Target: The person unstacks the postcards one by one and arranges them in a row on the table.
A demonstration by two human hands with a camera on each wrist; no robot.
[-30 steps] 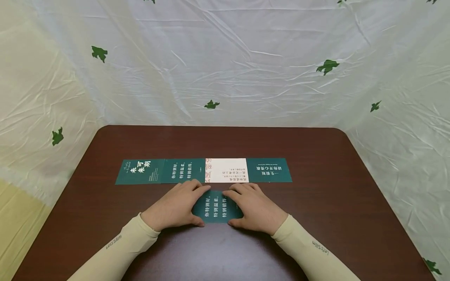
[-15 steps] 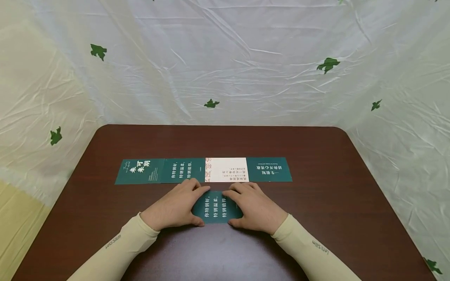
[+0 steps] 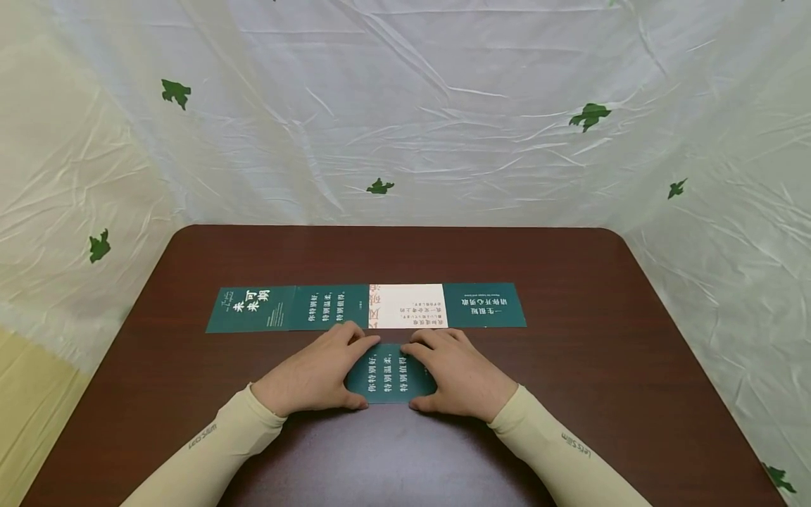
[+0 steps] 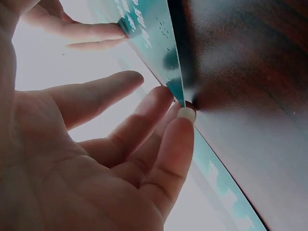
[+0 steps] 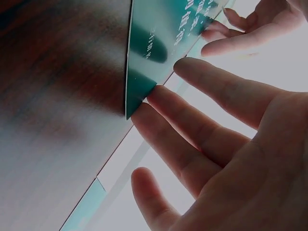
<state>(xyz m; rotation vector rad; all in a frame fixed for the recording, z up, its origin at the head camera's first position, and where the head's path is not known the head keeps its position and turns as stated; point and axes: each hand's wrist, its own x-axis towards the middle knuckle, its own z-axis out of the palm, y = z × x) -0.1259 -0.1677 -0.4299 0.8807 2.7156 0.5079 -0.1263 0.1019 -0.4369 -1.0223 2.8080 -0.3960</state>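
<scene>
A teal card with lines of white lettering is between my two hands on the dark wooden table. My left hand holds its left side, the thumb at the near corner and the fingers at the far one. On the opposite side, my right hand grips it the same way, the fingers covering the end of the lettering. In the left wrist view, fingertips meet at the corner of the card. The right wrist view shows middle fingertips along the edge of the card, which has dark finger shadows or reflections on it.
Beyond my hands, cards stand edge to edge in a flat row: two teal cards on the left, a white card with red print, then another teal card. A pale curtain with green leaf shapes surrounds the table.
</scene>
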